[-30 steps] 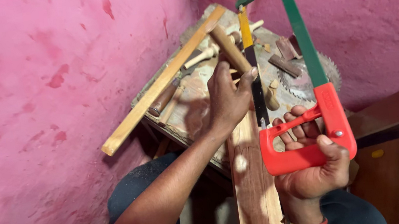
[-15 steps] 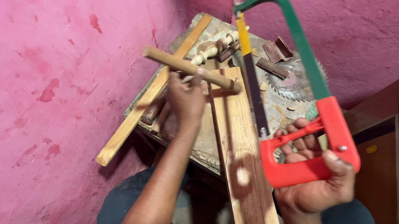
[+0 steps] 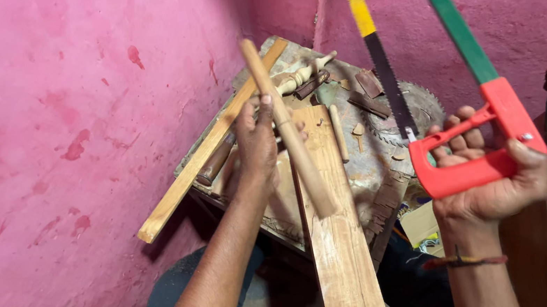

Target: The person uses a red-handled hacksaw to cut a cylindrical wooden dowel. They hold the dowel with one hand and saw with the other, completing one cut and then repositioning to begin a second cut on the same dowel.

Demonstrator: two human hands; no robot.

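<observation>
— What did the left hand [image 3: 259, 141] have?
— It was closed around a round wooden dowel [image 3: 287, 128], held tilted above the long plank [image 3: 338, 236] that lay on the table [image 3: 367, 169].

— And the right hand [image 3: 488, 178]?
— Its fingers were wrapped through the red handle of a hacksaw [image 3: 450, 81] with a green frame, raised off to the right, well apart from the dowel.

— Anything else there?
— A circular saw blade [image 3: 422, 109] and a long wooden strip [image 3: 209, 148] lay on the table by the pink wall [image 3: 59, 132].

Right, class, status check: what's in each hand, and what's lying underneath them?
Left hand grips wooden dowel, tilted. Right hand holds hacksaw upright. Plank on cluttered workbench below.
</observation>
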